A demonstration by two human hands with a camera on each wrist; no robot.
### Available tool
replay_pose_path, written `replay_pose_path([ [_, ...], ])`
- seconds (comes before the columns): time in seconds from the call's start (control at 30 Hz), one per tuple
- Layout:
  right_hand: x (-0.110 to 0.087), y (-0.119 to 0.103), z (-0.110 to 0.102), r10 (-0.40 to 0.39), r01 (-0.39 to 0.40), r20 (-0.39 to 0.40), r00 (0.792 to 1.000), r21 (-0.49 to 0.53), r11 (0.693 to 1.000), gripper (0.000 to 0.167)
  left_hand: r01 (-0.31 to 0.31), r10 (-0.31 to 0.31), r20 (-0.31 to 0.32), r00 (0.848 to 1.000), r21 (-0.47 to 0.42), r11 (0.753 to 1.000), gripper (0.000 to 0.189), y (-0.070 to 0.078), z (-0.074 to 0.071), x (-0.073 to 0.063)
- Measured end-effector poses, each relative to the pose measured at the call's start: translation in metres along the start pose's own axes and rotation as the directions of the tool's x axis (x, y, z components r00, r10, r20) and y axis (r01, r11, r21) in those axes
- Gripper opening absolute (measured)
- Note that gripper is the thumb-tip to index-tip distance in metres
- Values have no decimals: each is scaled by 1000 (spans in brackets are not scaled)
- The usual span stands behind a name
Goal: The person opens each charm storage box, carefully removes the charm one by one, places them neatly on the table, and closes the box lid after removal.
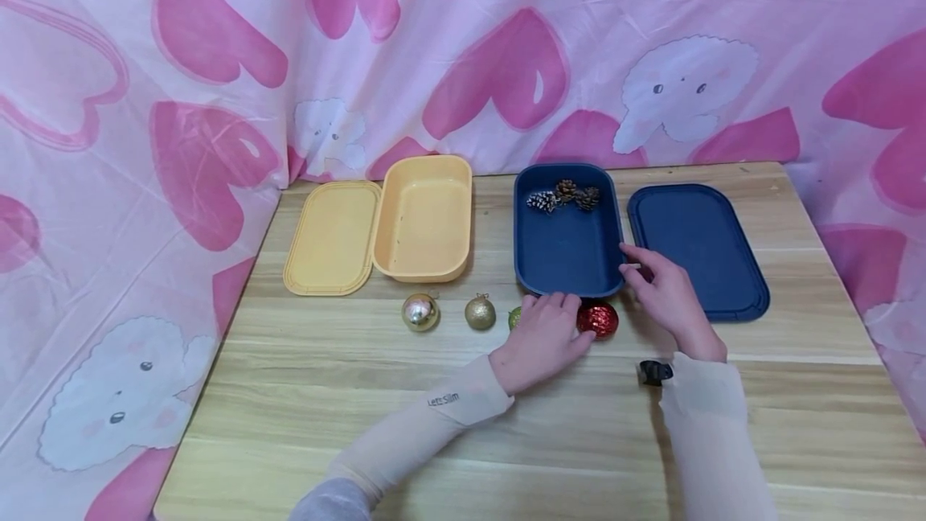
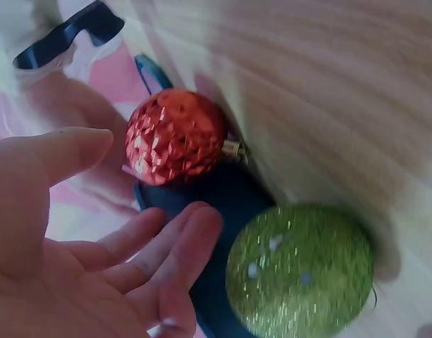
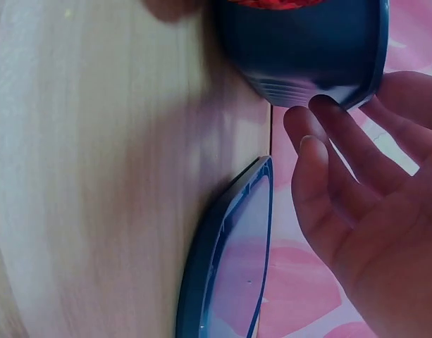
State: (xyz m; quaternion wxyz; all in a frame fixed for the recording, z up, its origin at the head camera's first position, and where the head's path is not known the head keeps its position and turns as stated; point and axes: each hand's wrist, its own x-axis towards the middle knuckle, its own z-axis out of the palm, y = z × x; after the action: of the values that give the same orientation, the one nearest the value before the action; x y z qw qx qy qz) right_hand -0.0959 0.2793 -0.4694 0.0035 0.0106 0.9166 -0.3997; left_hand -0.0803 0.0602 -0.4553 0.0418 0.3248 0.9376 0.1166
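Observation:
A dark blue box [image 1: 567,260] stands uncovered on the table, with several small pinecones [image 1: 567,191] at its far end. My left hand [image 1: 546,340] is at the box's near edge, between a green glitter ball ornament [image 1: 514,317] and a red faceted ball ornament [image 1: 599,321]. In the left wrist view, its thumb and loosely bent fingers are apart from the red ball [image 2: 177,137] and hold nothing. My right hand [image 1: 665,288] is at the box's right side, fingertips at the outer wall [image 3: 300,63]; firm contact is hard to tell.
A shiny gold ball [image 1: 420,312] and a matte gold ball [image 1: 480,312] lie left of the green one. Behind them stands a yellow box [image 1: 427,239] beside its yellow lid [image 1: 334,238]. A blue lid [image 1: 698,252] lies at right. A pink heart-patterned cloth [image 1: 499,63] hangs behind the table.

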Motion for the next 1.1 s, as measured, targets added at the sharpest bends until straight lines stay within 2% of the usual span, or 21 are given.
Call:
replay_pose_path([
  [0.17, -1, 0, 1, 2, -2, -8, 1000, 7, 1000, 45, -36, 34, -26, 999, -77, 996, 33, -13, -10, -3],
  [0.27, 0, 0, 1, 1, -1, -10, 1000, 12, 1000, 45, -33, 27, -46, 999, -143, 989, 33, -25, -16, -5],
  [0.4, 0, 0, 1, 11, -11, -4, 1000, 22, 1000, 46, -2, -21, -91, 996, -246, 969, 28, -49, -27, -11],
  [0.53, 0, 0, 1, 16, -16, -6, 1000, 19, 1000, 46, 34, -97, -164, 982, -351, 936, 22, -79, -41, -21],
  [0.6, 0, 0, 1, 14, -14, -9, 1000, 19, 1000, 46, 40, -138, -211, 968, -412, 910, 20, -97, -48, -27],
  [0.67, 0, 0, 1, 9, -8, -13, 1000, 19, 1000, 46, 48, -186, -261, 947, -457, 888, 17, -115, -53, -34],
  [0.73, 0, 0, 1, 4, -4, -15, 1000, 17, 1000, 45, 56, -235, -314, 920, -488, 871, 15, -133, -56, -40],
  [0.83, 0, -1, 1, 0, 0, -17, 1000, 11, 1000, 45, 100, -318, -372, 872, -502, 859, 14, -157, -61, -51],
  [0.9, -1, -1, 1, 4, -4, -15, 1000, 7, 1000, 45, 133, -366, -397, 842, -504, 854, 14, -172, -62, -58],
  [0.97, -1, -1, 0, 7, -7, -12, 1000, 6, 1000, 45, 175, -408, -404, 819, -502, 847, 16, -186, -61, -64],
  [1.03, -1, -1, 0, 10, -10, -5, 1000, 8, 1000, 46, 214, -431, -405, 806, -480, 851, 20, -199, -59, -70],
  [1.1, -1, -1, 0, 14, -14, 4, 1000, 7, 1000, 46, 239, -437, -400, 805, -456, 857, 25, -210, -57, -74],
])
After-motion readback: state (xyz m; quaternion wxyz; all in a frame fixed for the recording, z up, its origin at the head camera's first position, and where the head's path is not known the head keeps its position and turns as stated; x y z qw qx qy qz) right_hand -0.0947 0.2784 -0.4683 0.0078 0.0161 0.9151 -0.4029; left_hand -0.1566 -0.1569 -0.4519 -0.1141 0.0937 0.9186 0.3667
